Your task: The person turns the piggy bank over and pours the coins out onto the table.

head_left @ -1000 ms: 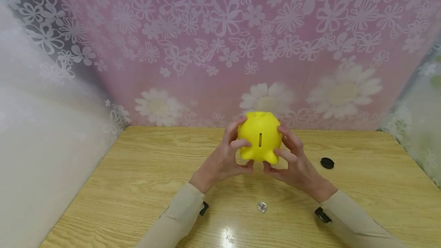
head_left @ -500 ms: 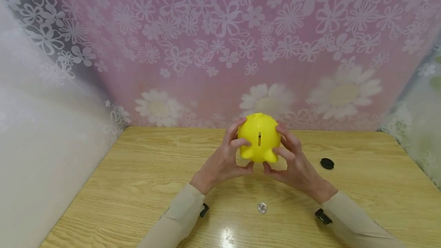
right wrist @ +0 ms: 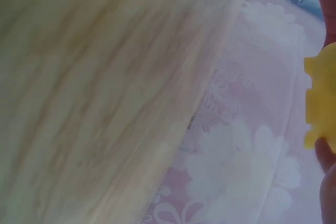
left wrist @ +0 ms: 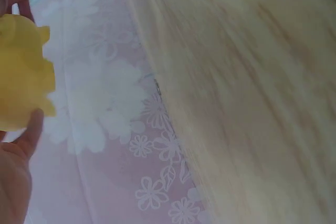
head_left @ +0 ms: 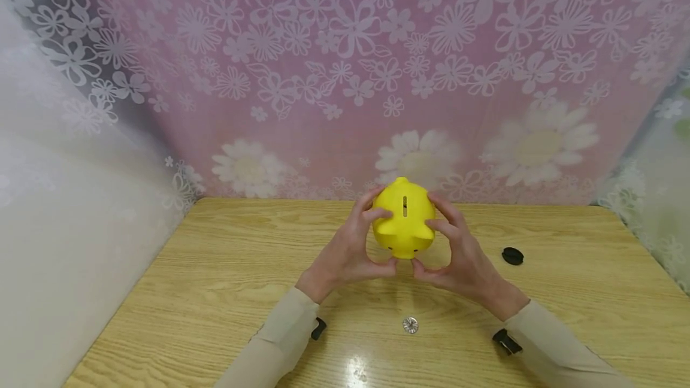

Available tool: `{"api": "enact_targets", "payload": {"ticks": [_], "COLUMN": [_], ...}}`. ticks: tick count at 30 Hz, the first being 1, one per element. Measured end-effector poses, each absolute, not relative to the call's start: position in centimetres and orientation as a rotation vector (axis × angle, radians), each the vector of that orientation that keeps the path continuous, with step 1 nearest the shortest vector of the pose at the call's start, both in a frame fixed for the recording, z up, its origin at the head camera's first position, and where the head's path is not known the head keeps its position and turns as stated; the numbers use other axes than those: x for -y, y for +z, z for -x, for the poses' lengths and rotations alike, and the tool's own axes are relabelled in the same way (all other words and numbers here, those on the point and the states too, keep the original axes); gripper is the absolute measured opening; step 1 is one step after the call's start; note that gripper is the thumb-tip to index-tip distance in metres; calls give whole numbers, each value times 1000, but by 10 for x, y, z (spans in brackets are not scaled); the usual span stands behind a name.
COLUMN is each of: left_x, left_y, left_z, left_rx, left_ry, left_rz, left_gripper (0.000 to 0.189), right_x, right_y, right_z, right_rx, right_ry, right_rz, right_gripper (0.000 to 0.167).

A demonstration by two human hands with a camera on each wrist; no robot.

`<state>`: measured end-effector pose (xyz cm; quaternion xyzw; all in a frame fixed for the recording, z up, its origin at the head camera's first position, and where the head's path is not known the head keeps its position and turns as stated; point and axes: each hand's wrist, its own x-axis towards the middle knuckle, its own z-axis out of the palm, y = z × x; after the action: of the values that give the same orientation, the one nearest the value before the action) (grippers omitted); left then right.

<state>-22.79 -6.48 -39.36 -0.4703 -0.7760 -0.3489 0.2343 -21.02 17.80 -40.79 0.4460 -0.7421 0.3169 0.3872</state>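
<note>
Wood-grain desk (head_left: 226, 280), one, pale finish, glare spot at the near side. From where I'm standing, near to far: two beige sleeves (head_left: 277, 337), two black wrist clips, one silver disc (head_left: 410, 324) lying flat on the wood, two hands, one yellow piggy bank (head_left: 405, 229), one black oval piece (head_left: 513, 255) off to the right.

Left hand (head_left: 347, 253) and right hand (head_left: 466, 259) grip the bank from both sides, thumbs at the near, lower side, fingers curled over the flanks. Bank is held up off the desk, beyond the disc.

Snout faces the person, ears near side, tail nub far side. Coin slot (head_left: 405, 206) on top, running near-far. Body nearly round; nose-to-tail axis also near-far. Feet aim at the desk.

Edges: wood runs wide left of the left hand; on the right, the black piece sits in that stretch. Bank overlaps the far desk edge in head view; can't tell the gap to the pink floral backdrop (head_left: 302, 76).
</note>
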Motion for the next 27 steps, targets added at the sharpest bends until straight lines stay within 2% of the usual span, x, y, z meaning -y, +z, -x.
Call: {"api": "enact_targets", "payload": {"ticks": [3,6,9,21,27], "left_x": [65,63,61,58,58], "left_y": [-393,-392,-392,-392,-390], "left_z": [226,224,224,221,222], "left_rx": [2321,2522,2654,2895,2882], "left_ry": [-1145,-1329,-1412,-1367,-1607], "left_rz": [1155,958,840,613,623], "left_gripper": [84,76,68,65,64], "right_x": [-174,-168,-166,-167,-169], "right_y": [-401,-391,-381,-379,-378], "right_z": [201,193,190,193,196], "right_rx": [2125,2403,2603,2796,2808], "right_ry": [1071,1341,1470,1728,1851], "right_rz": [-936,-615,-405,-245,-222], "right_gripper": [68,73,69,77,81]}}
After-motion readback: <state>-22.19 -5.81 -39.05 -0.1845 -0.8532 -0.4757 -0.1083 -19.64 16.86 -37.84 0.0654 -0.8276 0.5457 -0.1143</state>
